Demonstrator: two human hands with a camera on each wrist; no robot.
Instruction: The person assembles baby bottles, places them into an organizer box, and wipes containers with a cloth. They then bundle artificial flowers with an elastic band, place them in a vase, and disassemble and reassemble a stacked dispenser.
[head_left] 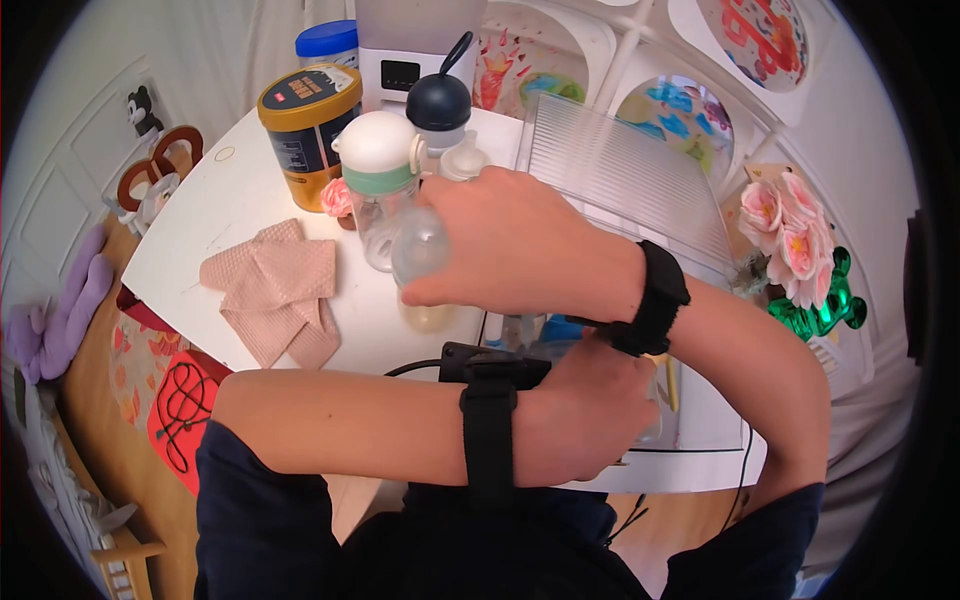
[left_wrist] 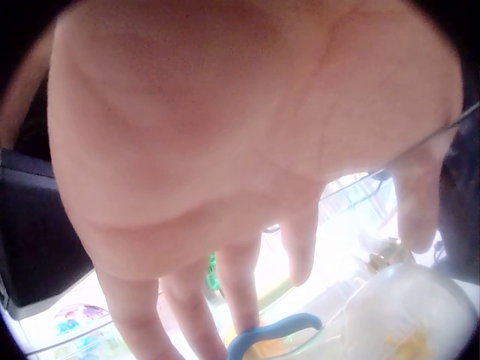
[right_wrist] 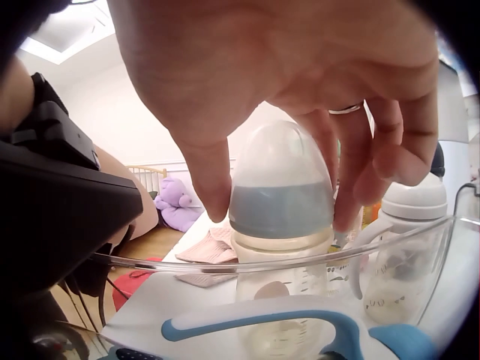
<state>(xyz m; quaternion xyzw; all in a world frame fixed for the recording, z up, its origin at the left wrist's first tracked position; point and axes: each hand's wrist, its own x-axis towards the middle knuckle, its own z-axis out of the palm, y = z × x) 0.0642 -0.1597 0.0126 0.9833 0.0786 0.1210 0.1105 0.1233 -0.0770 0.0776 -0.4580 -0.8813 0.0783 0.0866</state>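
Observation:
My right hand (head_left: 520,240) reaches down over a baby bottle (right_wrist: 281,202) with a clear domed cap and a grey-blue collar. Thumb and fingers pinch it at the sides of the collar, and it stands upright on the white table. Crossing beneath the right forearm, my left hand (head_left: 590,415) hangs over a clear container, its fingers loosely extended in the left wrist view. Below those fingers lie a curved blue handle (left_wrist: 274,337) and a translucent rounded piece (left_wrist: 412,315). The container's rim (right_wrist: 180,266) passes in front of the bottle in the right wrist view.
A baby bottle with a white lid and green collar (head_left: 378,165), a dark-domed bottle (head_left: 438,105) and a gold-lidded can (head_left: 308,135) stand at the back. A pink cloth (head_left: 275,285) lies left. A ribbed clear panel (head_left: 625,170) and pink flowers (head_left: 790,235) are right.

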